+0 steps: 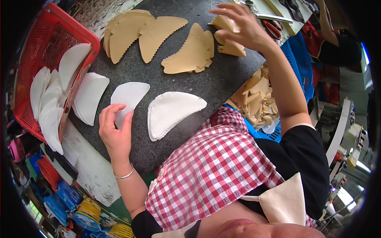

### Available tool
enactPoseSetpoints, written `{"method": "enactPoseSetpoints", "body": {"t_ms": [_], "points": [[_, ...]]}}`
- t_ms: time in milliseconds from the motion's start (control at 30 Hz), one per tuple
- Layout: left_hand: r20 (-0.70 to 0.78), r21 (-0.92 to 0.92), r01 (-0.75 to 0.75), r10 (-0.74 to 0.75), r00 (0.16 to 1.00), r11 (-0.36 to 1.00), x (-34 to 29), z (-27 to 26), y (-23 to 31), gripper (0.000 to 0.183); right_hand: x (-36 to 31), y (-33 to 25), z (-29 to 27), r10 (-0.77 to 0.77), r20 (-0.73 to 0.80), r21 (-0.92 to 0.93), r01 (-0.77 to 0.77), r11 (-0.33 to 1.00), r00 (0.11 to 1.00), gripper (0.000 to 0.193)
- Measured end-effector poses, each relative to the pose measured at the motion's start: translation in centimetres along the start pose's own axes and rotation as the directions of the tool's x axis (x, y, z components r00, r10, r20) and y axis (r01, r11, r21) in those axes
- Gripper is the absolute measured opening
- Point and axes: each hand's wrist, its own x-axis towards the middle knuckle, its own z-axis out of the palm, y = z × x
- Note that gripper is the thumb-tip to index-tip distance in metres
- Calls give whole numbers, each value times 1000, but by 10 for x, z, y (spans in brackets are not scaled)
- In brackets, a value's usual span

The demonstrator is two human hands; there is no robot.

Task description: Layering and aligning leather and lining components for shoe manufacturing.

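My left hand point(115, 129) is closed at the lower end of a white curved cut piece point(130, 95), with thumb and fingers on its edges. To its right lies a neat stack of similar white pieces point(176, 113), and on its left are more white pieces point(90, 97) beside the red basket. My right hand point(248, 29) is at the far right of the dark tabletop point(198, 85), fingers spread over crumpled tan pieces point(231, 47). Its thumb appears to touch one of them; whether it grips any is unclear.
Tan pieces with zigzag edges point(162, 35) lie in piles along the far side. A red plastic basket point(85, 29) with white pieces stands at left. A blue basket point(299, 59) of tan scraps point(258, 99) is at right, near red-handled scissors point(273, 29). Another person works at far right.
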Motion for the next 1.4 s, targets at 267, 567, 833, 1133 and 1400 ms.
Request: {"method": "enactPoseSetpoints", "body": {"t_ms": [267,567,833,1133,1400], "points": [[-54,86,-17,22,998,996,-3,4,-6,33,-117,-2,-40,158,242,214,-212,954,957,26],[-109,242,-125,155,982,962,-1,9,-10,31,-121,-34,-86,315,458,162,-427,890,831,19],[-124,288,-214,258,958,933,-10,21,8,29,-10,-120,-9,-217,75,261,191,946,973,43],[-188,133,-179,202,961,975,-3,13,1,13,-8,-132,35,-283,-129,-25,282,959,950,33],[-94,118,-74,86,992,990,11,8,-2,11,-8,-134,36,-229,-152,40,238,971,961,26]]}}
